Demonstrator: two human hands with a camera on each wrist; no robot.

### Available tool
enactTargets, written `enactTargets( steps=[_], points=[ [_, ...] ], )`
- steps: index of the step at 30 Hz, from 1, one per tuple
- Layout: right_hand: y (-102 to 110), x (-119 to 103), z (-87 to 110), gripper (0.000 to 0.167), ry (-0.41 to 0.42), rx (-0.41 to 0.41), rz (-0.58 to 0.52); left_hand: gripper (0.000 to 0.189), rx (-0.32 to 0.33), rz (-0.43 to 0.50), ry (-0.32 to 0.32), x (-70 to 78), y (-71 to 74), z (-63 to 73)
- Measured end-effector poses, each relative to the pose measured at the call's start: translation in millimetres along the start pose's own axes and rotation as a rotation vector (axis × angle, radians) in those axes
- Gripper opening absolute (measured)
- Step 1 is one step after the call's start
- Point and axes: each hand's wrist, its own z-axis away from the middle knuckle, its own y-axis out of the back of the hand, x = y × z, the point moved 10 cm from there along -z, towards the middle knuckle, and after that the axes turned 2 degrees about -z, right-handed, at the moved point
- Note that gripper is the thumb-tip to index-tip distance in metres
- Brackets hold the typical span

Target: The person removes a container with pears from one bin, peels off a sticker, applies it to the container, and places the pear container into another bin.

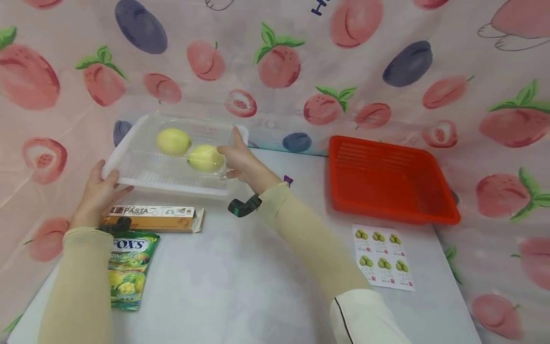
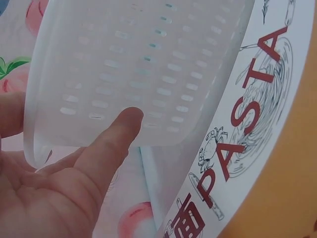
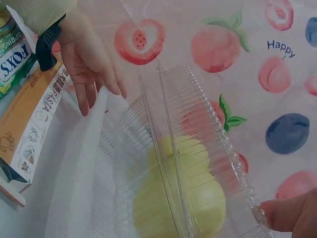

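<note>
My left hand grips the left front corner of a white plastic basket, thumb along its perforated wall and fingers at the rim. At the basket's right side, my right hand holds a clear ribbed plastic box by its edge. The box lies tilted within the basket's outline. Two yellow-green round fruits show through the clear plastic, the left fruit and the right fruit close together. The right fingers partly cover the right fruit's edge.
A pasta box lies in front of the basket, beside a green Fox's candy bag. A red basket stands at the right, with a sheet of fruit stickers before it. Behind the right wrist is a small purple wrapper.
</note>
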Motion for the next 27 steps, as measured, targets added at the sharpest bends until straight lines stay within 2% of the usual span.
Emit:
enactTargets(
  steps=[8, 12, 19, 27],
  points=[
    [10.9, 3.2, 21.1, 0.083, 0.002, -0.040, -0.002, 0.082, -0.021, 0.061, -0.002, -1.5, 0.8, 0.9],
    [25.6, 3.3, 33.9, 0.083, 0.003, -0.043, -0.013, 0.081, -0.026, 0.060, 0.000, -1.6, 0.9, 1.5],
    [72.1, 4.9, 61.7, 0.080, 0.022, -0.022, 0.011, 0.080, -0.038, 0.089, -0.008, -1.4, -2.6, 0.2],
    [130.1, 7.4, 105.4, 0.078, 0.064, 0.031, 0.071, 0.078, -0.036, 0.103, -0.008, -0.8, -3.7, -0.5]
  ],
)
